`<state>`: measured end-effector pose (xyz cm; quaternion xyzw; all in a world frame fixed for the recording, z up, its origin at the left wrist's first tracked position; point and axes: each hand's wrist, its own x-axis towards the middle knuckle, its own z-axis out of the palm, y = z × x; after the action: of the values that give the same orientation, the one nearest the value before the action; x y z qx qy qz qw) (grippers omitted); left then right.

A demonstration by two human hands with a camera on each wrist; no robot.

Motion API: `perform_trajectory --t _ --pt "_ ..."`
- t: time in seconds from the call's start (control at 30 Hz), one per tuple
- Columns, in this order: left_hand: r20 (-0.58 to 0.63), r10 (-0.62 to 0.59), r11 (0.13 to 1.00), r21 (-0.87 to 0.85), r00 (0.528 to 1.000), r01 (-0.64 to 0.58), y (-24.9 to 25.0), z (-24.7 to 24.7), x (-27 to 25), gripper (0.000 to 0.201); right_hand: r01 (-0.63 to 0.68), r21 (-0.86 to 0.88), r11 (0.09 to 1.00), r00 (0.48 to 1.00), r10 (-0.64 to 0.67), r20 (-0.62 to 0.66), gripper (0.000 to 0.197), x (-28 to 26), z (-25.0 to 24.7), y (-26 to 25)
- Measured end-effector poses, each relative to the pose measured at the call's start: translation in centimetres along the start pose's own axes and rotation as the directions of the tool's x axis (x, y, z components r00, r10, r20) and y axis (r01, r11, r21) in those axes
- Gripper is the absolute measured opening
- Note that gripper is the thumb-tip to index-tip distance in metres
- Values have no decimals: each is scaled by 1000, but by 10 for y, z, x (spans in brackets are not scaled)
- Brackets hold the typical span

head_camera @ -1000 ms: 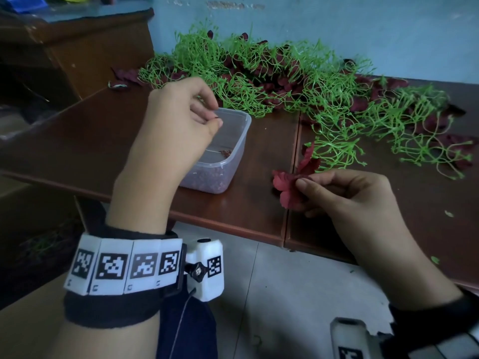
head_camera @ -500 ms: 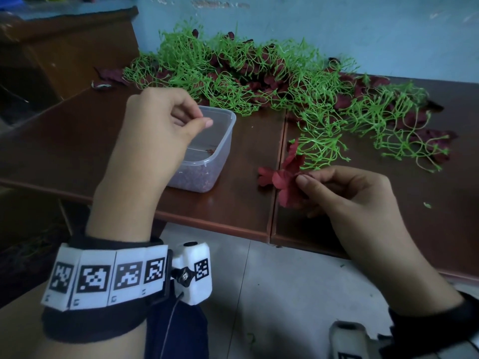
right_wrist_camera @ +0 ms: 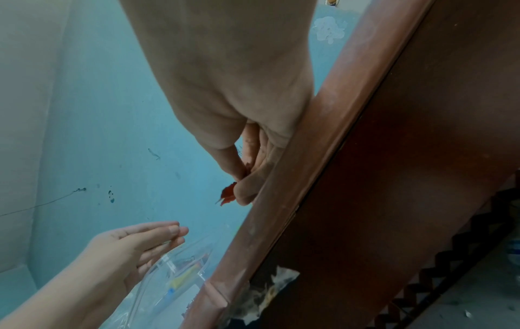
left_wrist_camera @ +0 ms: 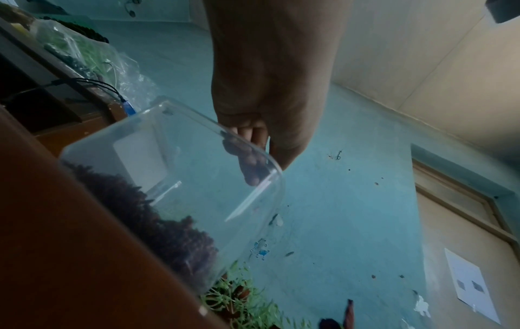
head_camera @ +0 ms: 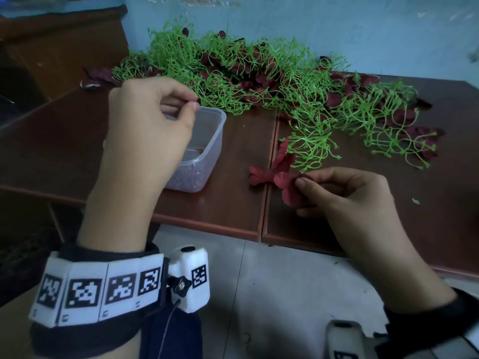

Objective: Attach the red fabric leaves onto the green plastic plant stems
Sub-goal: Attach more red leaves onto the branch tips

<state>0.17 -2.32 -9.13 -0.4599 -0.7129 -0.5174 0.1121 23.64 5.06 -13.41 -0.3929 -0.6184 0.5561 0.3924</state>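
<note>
Step in hand, by my read: mid-assembly, fetching a small part to fix a leaf. Left hand (head_camera: 150, 125), centre-left of the head view, hovers over the clear plastic tub (head_camera: 207, 151) w/ thumb and forefinger pinched together; looks like a thin pin-like bit between them, but too small to be sure. Tub sits on the counter (head_camera: 233, 203) and holds a layer of tiny dark red pieces.

Right hand (head_camera: 344, 193), lower right of centre, has fingers curled, thumb and forefinger pinching a red fabric leaf (head_camera: 287, 187) near the counter's front edge. That leaf belongs to a small cluster joined to a green plastic stem sprig (head_camera: 308, 149) just above it.

Big pile of green stems (head_camera: 259, 73) w/ dark red leaves mixed in runs across the upper frame, against the blue wall.

Next move prob. needs: left hand brought across to the right, the pinched bit lined up w/ the leaf and a stem tip, a fine push-on. Right must keep the leaf steady.
</note>
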Motion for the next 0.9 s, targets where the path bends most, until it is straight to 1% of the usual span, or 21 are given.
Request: perform_trajectory --t 0.07,0.13,0.2,0.23,0.27,0.3,0.33,0.43,0.47,0.53,0.6,0.63,0.77,0.9 --pt "-28 13 993 -117 1000 -16 12 4 -4 5 -10 65 998 1000 11 -6 4 1 0 0" --pt "-6 17 950 -312 1000 -18 30 7 -13 6 -9 114 993 1000 11 -16 3 1 -1 0" --pt "94 23 850 -526 995 30 54 13 -27 6 -2 164 987 1000 6 -23 3 2 -2 0" --pt "153 40 793 -606 987 62 64 18 -35 5 6 180 984 1000 -1 -27 3 2 -2 0" --pt "205 64 748 -658 977 89 70 24 -44 5 17 185 983 999 -11 -34 3 2 -3 0" --pt "249 87 722 -683 964 111 72 33 -53 7 32 182 983 999 -25 -42 3 2 -5 0" --pt "291 103 719 -682 951 130 69 43 -63 9 47 183 982 998 -38 -51 2 3 -6 0" --pt "394 99 784 -597 914 173 54 67 -82 10 83 223 971 996 -72 -57 7 1 -10 -1" --pt "413 93 787 -588 906 188 50 72 -85 10 92 227 969 995 -81 -59 9 1 -12 -1" --pt "455 100 763 -606 885 225 44 78 -85 10 92 253 963 995 -84 -46 11 0 -14 -2" --pt "499 112 738 -621 859 265 43 79 -82 9 77 299 951 997 -75 -17 8 2 -16 -2" --pt "508 105 734 -619 855 278 43 79 -81 7 72 313 947 997 -74 -6 7 2 -17 -2" --pt "484 63 751 -600 873 278 42 83 -83 5 82 319 944 995 -94 23 10 0 -19 -2" --pt "469 5 724 -611 883 320 44 84 -84 4 101 279 955 995 -102 -12 9 0 -19 0"
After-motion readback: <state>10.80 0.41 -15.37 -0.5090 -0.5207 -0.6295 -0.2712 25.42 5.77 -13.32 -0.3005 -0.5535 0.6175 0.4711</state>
